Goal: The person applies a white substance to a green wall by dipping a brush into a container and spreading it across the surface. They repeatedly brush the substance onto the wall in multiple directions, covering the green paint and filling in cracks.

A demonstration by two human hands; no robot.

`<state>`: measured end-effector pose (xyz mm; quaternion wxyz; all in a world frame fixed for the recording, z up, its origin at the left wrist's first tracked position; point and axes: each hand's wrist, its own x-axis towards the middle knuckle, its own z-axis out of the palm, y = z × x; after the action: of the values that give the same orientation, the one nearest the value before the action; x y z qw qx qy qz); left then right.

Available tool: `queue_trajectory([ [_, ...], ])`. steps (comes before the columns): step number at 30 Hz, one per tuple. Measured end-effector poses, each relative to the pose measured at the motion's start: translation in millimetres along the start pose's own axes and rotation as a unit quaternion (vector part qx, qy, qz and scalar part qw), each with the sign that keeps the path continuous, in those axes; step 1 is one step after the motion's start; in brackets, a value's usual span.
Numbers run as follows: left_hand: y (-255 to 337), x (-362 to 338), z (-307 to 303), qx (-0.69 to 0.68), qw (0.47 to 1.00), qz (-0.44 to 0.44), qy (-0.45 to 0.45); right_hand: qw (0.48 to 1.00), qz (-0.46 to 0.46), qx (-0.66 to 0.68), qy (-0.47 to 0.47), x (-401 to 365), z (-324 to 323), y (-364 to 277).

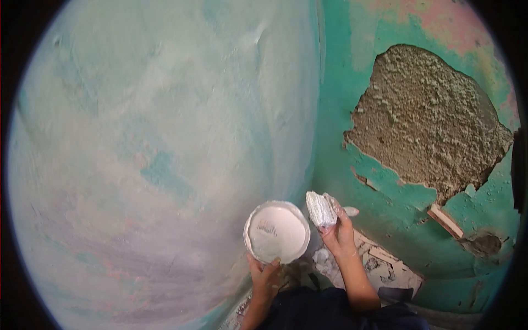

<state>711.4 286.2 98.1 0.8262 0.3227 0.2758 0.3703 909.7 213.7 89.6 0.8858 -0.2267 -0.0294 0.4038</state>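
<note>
The right hand, fingers closed round what looks like a putty-caked scraper pointing upward, sits just right of the pan of white putty, whose lower rim the left hand grips.

Head camera looks down, near wall corner.

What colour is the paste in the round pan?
White; the paste in the pan shows best in the head view.
</note>
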Motion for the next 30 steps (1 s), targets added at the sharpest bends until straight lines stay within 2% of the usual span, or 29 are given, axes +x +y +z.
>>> queue_trajectory([
  [2,-3.8,6.1,-2.6,0.006,1.000,0.016,-0.009,0.999,-0.017,-0.025,-0.022,16.0,0.2,-11.0],
  [3,-5.6,7.5,-2.6,0.024,1.000,-0.001,0.008,0.998,-0.031,-0.052,0.021,25.0,8.4,-17.8],
  [4,-5.6,9.5,1.0,0.042,0.999,-0.019,0.027,0.998,-0.038,-0.047,0.014,38.4,12.5,-25.2],
  [8,-13.0,14.3,12.2,0.013,1.000,0.002,0.029,0.987,-0.093,-0.130,0.018,93.4,38.0,-71.0],
  [10,-17.8,16.7,8.3,0.031,0.998,-0.011,0.054,0.965,-0.156,-0.211,0.013,126.5,62.8,-96.5],
  [12,-18.1,17.2,20.2,0.004,0.999,0.008,0.049,0.957,-0.202,-0.206,0.008,168.3,90.5,-116.7],
  [17,-6.5,8.9,52.8,0.092,0.966,-0.135,0.202,0.949,-0.284,-0.126,-0.047,274.5,168.2,-159.4],
  [18,-16.5,11.6,40.3,0.093,0.966,-0.130,0.201,0.948,-0.293,-0.119,-0.024,291.0,180.1,-162.0],
  [19,-33.3,10.8,12.2,0.199,0.965,-0.072,0.152,0.947,-0.301,-0.111,0.001,303.4,183.9,-161.8],
  [20,-42.6,11.9,-3.9,0.302,0.948,-0.012,0.099,0.947,-0.301,-0.107,-0.001,312.6,179.4,-157.9],
  [24,-35.2,8.7,10.4,0.310,0.940,-0.060,0.127,0.948,-0.267,-0.153,0.074,333.9,106.6,-120.9],
  [25,-32.5,12.3,3.5,0.352,0.925,-0.096,0.104,0.946,-0.251,-0.170,0.113,333.2,82.5,-109.1],
  [26,-33.1,13.6,8.2,0.352,0.925,-0.096,0.104,0.942,-0.233,-0.187,0.151,332.3,60.5,-99.2],
  [28,-33.0,15.6,23.6,0.094,0.971,-0.121,0.183,0.931,-0.218,-0.235,0.176,336.5,19.9,-88.9],
  [30,-29.9,16.3,28.6,0.099,0.970,-0.137,0.176,0.917,-0.203,-0.280,0.199,337.0,13.3,-91.2],
])
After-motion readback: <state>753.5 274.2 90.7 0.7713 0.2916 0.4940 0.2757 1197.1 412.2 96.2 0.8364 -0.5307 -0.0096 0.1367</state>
